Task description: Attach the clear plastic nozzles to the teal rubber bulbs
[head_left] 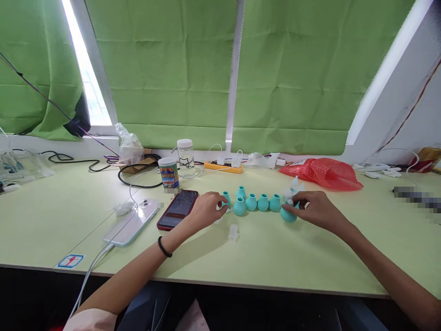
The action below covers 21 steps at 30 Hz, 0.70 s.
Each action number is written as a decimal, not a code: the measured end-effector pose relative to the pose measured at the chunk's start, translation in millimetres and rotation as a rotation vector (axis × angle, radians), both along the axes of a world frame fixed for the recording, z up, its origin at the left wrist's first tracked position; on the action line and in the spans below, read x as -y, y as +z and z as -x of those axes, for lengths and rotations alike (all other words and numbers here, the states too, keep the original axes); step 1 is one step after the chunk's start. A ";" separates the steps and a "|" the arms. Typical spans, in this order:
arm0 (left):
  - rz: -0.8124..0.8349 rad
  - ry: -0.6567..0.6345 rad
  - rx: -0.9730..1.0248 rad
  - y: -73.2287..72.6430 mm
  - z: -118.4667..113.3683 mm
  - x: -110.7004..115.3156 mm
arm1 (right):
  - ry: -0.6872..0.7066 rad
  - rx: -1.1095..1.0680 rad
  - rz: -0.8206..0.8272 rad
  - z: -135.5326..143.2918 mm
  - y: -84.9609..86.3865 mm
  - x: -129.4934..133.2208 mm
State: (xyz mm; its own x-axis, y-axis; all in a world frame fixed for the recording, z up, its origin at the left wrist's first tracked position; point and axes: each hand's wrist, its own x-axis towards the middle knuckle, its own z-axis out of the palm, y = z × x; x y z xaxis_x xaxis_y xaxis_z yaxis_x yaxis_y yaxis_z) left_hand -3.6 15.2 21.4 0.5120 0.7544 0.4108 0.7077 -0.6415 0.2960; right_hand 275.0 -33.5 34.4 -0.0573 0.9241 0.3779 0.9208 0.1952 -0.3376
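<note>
Several small teal bulb-shaped pieces with open necks, one of them a teal bulb (262,202), stand in a rough row on the pale green table (292,262). At the row's left end my left hand (208,209) has its fingers closed round a teal bulb's side. My right hand (312,208) pinches the top of another teal bulb (288,214) at the right end, where a whitish translucent piece shows. Behind that hand are more translucent pieces (295,184). A clear plastic piece (233,232) lies in front of the row.
Left of the row lie a dark red phone (178,209) and a pale phone (132,222) with a cable. Behind stand a printed can (168,173), a lidded jar (186,158) and an orange power strip (223,167). A red plastic bag (322,174) lies at the back right.
</note>
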 end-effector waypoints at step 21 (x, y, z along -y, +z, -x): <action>-0.035 0.087 -0.250 -0.5 8.8 -10.3 | -0.182 0.069 -0.005 -31.3 -25.4 -25.5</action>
State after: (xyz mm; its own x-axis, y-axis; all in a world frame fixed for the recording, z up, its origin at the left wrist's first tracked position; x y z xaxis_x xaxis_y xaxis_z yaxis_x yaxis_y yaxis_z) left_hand -12.5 25.5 20.9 0.5347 0.7875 0.3065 0.8089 -0.5819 0.0838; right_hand 306.3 -8.0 9.0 0.0848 0.9197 0.3834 0.9620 0.0247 -0.2720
